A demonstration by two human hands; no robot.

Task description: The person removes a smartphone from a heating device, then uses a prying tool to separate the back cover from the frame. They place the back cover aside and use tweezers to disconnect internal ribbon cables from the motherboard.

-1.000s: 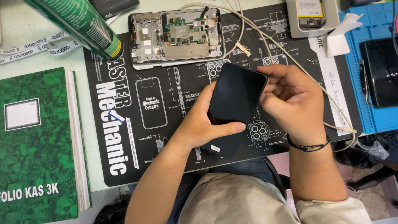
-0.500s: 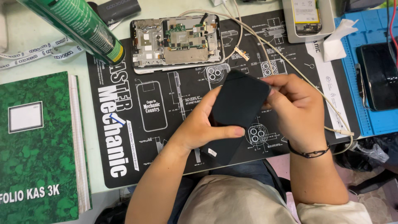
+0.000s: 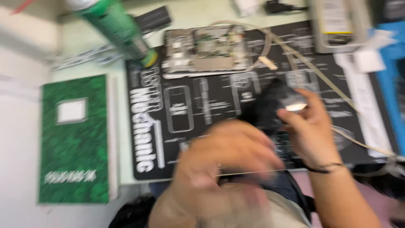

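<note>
The step looks like handling a dark phone (image 3: 270, 107) above the mat (image 3: 219, 105). Nearest, the left hand (image 3: 228, 154) is blurred, fingers curled; whether it holds anything I cannot tell. At its 2 o'clock, the right hand (image 3: 310, 126) pinches the phone's edge. A steadier two-handed grip seems needed next. Farther, at 12 o'clock, lies an opened device (image 3: 206, 50); at 9 o'clock, a green book (image 3: 76, 139) on the bench (image 3: 25, 126).

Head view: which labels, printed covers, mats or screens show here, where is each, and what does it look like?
Book: left, green cover, white label patch.
Mat: centre, black with white diagrams.
Tube: top left, green, slanted.
Dark panel: on right hand, blurred.
Left hand: below the panel, blurred.
</note>
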